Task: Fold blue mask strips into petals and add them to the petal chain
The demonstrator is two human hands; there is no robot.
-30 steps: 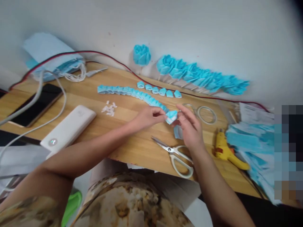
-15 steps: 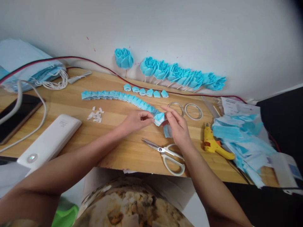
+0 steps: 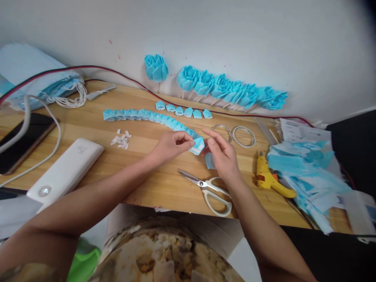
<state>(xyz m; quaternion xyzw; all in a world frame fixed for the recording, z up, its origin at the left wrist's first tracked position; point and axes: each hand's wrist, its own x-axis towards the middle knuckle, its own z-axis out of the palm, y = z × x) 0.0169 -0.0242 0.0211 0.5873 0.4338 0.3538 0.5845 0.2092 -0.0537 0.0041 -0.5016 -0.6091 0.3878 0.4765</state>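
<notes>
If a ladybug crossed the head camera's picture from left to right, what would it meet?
Black phone → white power bank → white scraps → left hand → folded blue piece → right hand → yellow glue gun.

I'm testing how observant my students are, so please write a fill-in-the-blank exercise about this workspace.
The ____ hand pinches a folded blue piece.
The glue gun is mainly coloured ____.
The row of small folded pieces beyond the long pleated strip numbers ____.

Missing words: left; yellow; six.
</notes>
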